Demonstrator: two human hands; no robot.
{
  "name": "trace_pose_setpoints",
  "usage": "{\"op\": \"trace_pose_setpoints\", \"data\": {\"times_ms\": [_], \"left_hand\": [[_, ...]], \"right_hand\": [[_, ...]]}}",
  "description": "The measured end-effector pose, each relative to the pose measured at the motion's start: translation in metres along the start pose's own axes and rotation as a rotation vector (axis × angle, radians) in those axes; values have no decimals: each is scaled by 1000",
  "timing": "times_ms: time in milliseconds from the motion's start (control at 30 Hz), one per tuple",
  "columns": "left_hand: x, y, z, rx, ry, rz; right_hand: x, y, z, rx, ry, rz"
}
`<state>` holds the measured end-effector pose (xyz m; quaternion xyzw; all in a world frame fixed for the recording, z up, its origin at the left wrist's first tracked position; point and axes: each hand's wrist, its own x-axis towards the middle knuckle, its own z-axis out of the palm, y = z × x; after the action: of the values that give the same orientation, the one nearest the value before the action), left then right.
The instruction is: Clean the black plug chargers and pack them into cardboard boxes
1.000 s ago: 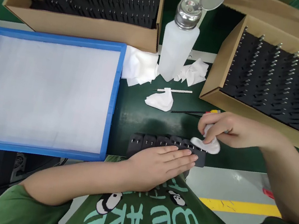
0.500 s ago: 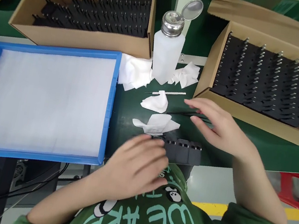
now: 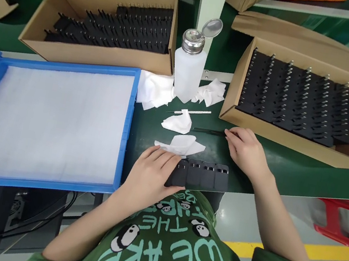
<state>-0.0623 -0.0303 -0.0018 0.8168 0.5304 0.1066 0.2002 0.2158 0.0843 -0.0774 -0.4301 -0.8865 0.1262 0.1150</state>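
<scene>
Beneath the left hand (image 3: 153, 169), a row of small black plastic blocks with metal pins (image 3: 203, 175) lies along the near edge of the green surface (image 3: 147, 130); its left end is hidden by the palm. That hand clasps the row, knuckles up, thumb along the near side and fingers over the far side. To its left sits a blue-rimmed, white-lined tray (image 3: 124, 139), cut off at the picture's edge. Just beyond the fingers is a crumpled white cloth (image 3: 185, 143), partly covered by them. The right hand (image 3: 241, 146), wrist angled inward, pinches a slim black tool (image 3: 210, 132); its held end is concealed, its type unclear. Farther than both hands stands a white bottle with a raised metal lid (image 3: 188, 72).
</scene>
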Motion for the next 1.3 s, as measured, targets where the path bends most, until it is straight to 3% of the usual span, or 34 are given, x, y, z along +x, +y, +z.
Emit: {"op": "trace_pose_setpoints", "data": {"times_ms": [200, 267, 333, 400, 467, 567, 733, 1300], "left_hand": [[2, -2, 2, -14, 36, 13], [1, -3, 4, -21, 44, 14], [0, -3, 6, -30, 44, 14], [-1, -3, 7, -38, 42, 13], [-2, -4, 8, -45, 45, 12], [-2, -5, 8, -53, 48, 16], [-1, -6, 8, -58, 49, 23], [-2, -6, 9, -64, 49, 24]], "right_hand": [[2, 2, -18, 108, 101, 37], [6, -9, -29, 366, 173, 137], [11, -27, -41, 798, 204, 224], [15, -48, -49, 1158, 128, 217], [16, -66, -50, 1282, 38, 181], [13, -81, -41, 1206, 41, 160], [7, -82, -28, 1046, 42, 71], [7, -81, -28, 1006, 40, 53]]}}
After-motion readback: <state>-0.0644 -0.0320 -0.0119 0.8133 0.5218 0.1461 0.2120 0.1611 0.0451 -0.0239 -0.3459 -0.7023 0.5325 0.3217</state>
